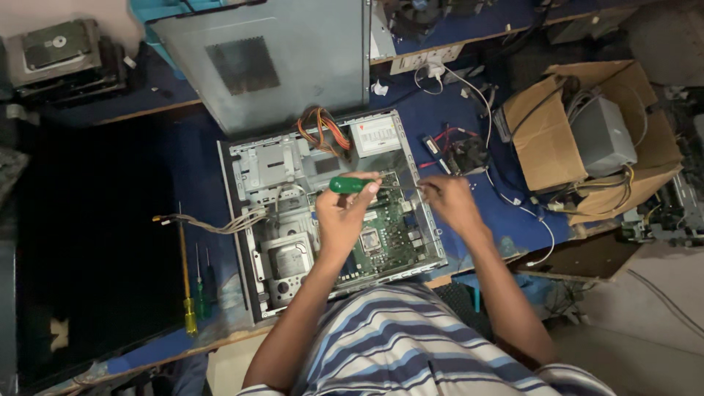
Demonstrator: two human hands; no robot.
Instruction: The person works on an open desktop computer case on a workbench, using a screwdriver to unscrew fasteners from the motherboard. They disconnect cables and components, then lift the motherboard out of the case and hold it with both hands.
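The open computer case (330,213) at the worktop's (183,161) front edge holds a green circuit board (389,238). Above it, the left hand (343,213) grips a green-handled screwdriver (350,184); the right hand (449,199) pinches its shaft. The cardboard box (543,139) at the right edge holds a grey unit (601,136) and cables.

Cluttered blue workbench (455,110), dim light

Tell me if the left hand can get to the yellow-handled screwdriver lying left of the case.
Probably yes. The left hand holds a green screwdriver over the case; the yellow-handled screwdriver lies bare on the bench, nothing covering it. It must free its grip first.
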